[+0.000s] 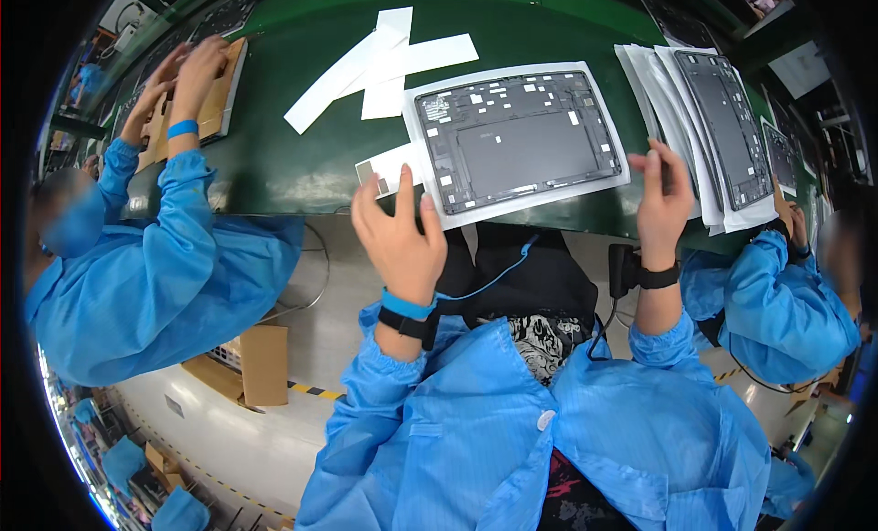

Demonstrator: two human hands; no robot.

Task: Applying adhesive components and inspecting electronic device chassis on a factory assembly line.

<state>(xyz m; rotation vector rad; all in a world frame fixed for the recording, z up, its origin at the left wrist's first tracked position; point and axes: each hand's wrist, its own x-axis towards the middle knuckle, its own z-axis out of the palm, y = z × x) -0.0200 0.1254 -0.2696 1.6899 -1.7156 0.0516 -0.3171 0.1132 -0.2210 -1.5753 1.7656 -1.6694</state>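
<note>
A dark tablet-like panel (535, 145) dotted with small white patches lies on a white sheet (468, 215) in front of me. My left hand (402, 238) has its fingers spread at the sheet's lower left corner. Its fingertips reach a small white strip (393, 161) with a greyish patch; whether they touch it I cannot tell. Just right of the panel, my right hand (666, 206) is raised with thumb and index finger drawn together. Anything between those fingertips is too small to make out. Both wrists wear bands.
Several white strips (384, 64) lie crossed beyond the panel on the green table (265, 170). At right, another dark panel (727, 128) rests on stacked white sheets (654, 101). Co-workers in blue sit on both sides; the left one handles a cardboard piece (219, 92). A blue cord (498, 282) hangs from my left wrist.
</note>
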